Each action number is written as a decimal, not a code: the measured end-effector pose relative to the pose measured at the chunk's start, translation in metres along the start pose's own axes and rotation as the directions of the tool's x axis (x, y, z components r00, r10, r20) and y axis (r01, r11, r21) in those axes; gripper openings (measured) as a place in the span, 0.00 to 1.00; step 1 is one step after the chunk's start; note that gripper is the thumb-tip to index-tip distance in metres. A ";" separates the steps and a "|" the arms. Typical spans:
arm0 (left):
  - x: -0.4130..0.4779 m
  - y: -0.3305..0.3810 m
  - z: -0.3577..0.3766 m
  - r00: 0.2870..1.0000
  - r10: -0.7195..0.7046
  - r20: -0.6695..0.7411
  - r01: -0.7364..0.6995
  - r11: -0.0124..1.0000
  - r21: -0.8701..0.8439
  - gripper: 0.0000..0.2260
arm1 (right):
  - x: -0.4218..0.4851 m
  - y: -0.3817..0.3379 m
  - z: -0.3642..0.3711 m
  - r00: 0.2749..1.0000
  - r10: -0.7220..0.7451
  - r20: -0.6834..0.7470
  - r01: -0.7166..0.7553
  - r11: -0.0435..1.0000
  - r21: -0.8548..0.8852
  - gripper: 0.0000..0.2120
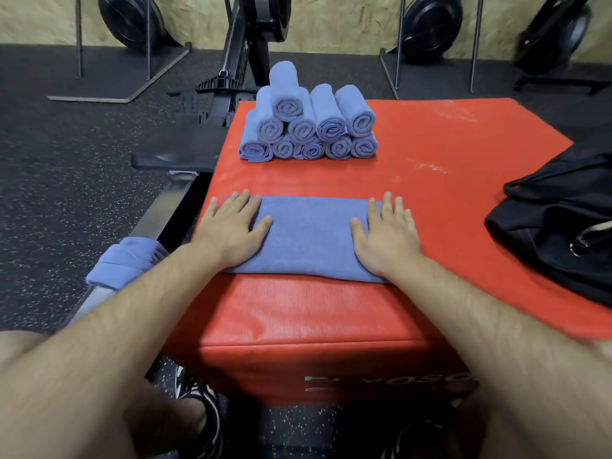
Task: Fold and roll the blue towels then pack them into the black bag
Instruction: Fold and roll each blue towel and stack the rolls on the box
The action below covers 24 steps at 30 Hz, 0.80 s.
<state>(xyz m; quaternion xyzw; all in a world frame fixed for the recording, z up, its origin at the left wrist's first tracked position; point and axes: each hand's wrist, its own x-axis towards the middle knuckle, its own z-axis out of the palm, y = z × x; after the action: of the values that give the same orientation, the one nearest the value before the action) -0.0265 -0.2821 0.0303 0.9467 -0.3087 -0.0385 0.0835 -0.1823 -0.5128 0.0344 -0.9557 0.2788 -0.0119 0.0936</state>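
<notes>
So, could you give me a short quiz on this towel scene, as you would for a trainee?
1. True or false: the left hand and right hand lie flat on the folded towel.
2. Where is the bag? A) on the right side of the box B) on the floor C) on the person's lap
3. Fill the gap: unlike the rolls stacked behind it, the towel under the hands is not yet ___.

Key: 1 true; 2 A; 3 rolled.

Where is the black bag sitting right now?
In the head view, the black bag lies at the far right on the red box, right of the right hand.
</notes>
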 end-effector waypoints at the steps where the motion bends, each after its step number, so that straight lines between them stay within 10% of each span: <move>1: 0.002 0.004 -0.001 0.999 0.036 -0.030 -0.035 0.999 0.011 0.27 | -0.002 -0.005 -0.003 0.998 -0.025 -0.050 0.023 0.999 -0.039 0.31; 5: 0.016 0.024 -0.002 0.954 0.294 -0.066 -0.298 0.952 -0.065 0.24 | -0.018 -0.038 -0.016 0.927 -0.290 -0.240 0.259 0.954 -0.151 0.18; 9: 0.026 0.034 0.000 0.908 0.414 -0.070 -0.415 0.910 0.002 0.20 | -0.030 -0.064 -0.015 0.966 -0.244 -0.083 0.236 0.967 -0.100 0.19; 24: 0.014 0.038 -0.014 0.944 0.248 -0.219 -0.186 0.946 0.266 0.19 | 0.014 -0.049 -0.012 0.962 -0.270 0.037 0.272 0.943 -0.193 0.27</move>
<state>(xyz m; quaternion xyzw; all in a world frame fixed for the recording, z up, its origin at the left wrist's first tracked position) -0.0352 -0.3188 0.0509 0.9069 -0.4012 0.1282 0.0096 -0.1449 -0.4817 0.0548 -0.9895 0.1442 0.0075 -0.0022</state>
